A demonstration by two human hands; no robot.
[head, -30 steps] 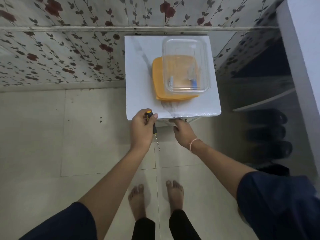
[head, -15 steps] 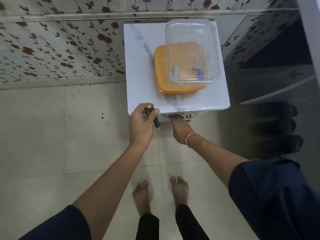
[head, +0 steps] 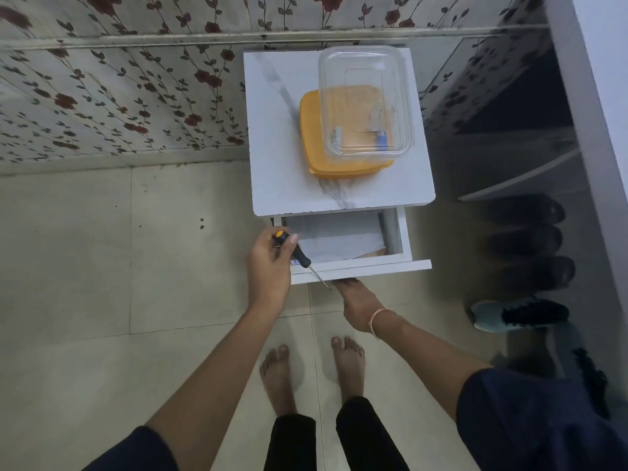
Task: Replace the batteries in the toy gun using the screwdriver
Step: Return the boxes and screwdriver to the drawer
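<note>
My left hand point(head: 270, 266) grips a small screwdriver point(head: 296, 253) with a black and yellow handle, its thin shaft pointing down and right over the drawer front. My right hand point(head: 356, 300) reaches under the front of the white drawer point(head: 360, 266), fingers hidden beneath it. The drawer stands pulled out from a small white cabinet point(head: 278, 185) and shows white paper inside. No toy gun is in view. A clear plastic box point(head: 365, 103) on the cabinet top holds small items, one blue; I cannot tell what they are.
The clear box sits on an orange lid point(head: 307, 130). Floral wallpaper runs behind and to the left. Dark sandals point(head: 530, 239) and a teal shoe point(head: 516, 316) line the floor at right, beside a white shelf unit. My bare feet stand on the tiled floor.
The drawer has slid out toward me, pulled by my right hand. My left hand with the screwdriver has moved down alongside it.
</note>
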